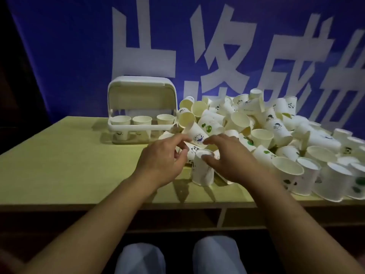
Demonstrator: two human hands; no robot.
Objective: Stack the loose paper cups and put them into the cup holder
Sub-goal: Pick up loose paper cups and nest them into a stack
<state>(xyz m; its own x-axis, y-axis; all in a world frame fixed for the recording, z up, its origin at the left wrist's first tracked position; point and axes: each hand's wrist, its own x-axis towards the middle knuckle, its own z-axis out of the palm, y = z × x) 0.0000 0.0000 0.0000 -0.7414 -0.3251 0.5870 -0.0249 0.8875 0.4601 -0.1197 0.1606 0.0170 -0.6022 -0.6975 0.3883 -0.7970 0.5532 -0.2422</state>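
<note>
head view looks down on a pale wooden table (59, 165) in front of a blue banner (79, 46) with large white characters. the left hand (164, 157) has its fingers curled, fingertips pinching a tilted cup with a blue round logo (196, 136). the right hand (227, 157) is spread with bent fingers, thumb resting on the upturned base of an inverted cup (202, 169) standing just near of the logo cup; whether it truly grips that cup i cannot tell. a big heap of loose paper cups (276, 131) covers the right of the table. the white cup holder (141, 109), lid raised, sits far left of the heap with three cup stacks (142, 120) in a row inside it
</note>
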